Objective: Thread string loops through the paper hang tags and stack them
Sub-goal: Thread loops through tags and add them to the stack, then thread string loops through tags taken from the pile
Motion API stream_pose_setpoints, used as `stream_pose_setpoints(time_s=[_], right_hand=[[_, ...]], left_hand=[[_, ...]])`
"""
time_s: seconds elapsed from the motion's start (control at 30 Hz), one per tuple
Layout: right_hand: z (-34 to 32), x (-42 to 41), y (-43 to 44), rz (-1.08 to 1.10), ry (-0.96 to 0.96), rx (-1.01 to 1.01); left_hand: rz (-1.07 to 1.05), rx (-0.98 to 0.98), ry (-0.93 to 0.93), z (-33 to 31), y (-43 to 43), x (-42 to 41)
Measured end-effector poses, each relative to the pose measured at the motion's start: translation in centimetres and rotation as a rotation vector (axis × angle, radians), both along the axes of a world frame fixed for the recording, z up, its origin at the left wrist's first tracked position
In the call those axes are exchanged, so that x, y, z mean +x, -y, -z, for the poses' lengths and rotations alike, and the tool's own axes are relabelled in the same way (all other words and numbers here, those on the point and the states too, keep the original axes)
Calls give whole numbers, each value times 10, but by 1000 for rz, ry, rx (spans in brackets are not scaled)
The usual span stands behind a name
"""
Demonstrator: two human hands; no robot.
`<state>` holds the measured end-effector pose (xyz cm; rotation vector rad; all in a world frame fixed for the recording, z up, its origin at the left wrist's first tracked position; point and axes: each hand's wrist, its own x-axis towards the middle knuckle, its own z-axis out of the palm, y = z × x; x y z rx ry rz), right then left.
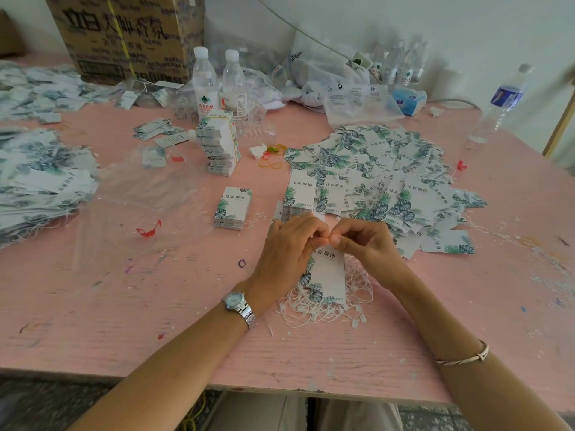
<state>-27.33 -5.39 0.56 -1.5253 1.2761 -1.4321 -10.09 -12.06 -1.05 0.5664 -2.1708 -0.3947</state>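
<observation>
Pink tbl [155, 306]: bottles [204, 85], box [124, 35] behind tag piles [373, 175].

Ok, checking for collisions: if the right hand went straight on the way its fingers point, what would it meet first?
The left hand: the right hand points leftward, and their fingertips seem to touch at the top of the hang tag.

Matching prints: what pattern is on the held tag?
The hang tag is white with green-blue leaves and dark characters; head view.
</observation>
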Motion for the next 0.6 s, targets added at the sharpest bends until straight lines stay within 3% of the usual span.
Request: stream_pose_setpoints(time_s=[0.2, 0.37, 0.6], right_hand=[[0, -2, 0, -23, -30, -2], [-2, 2, 4, -5, 117, 30], [-7, -6, 6, 53, 364, 4]], left_hand=[[17, -14, 13, 0, 2, 0], [-8, 58, -77, -5, 6, -1], [-44, 119, -36, -2, 7, 2]])
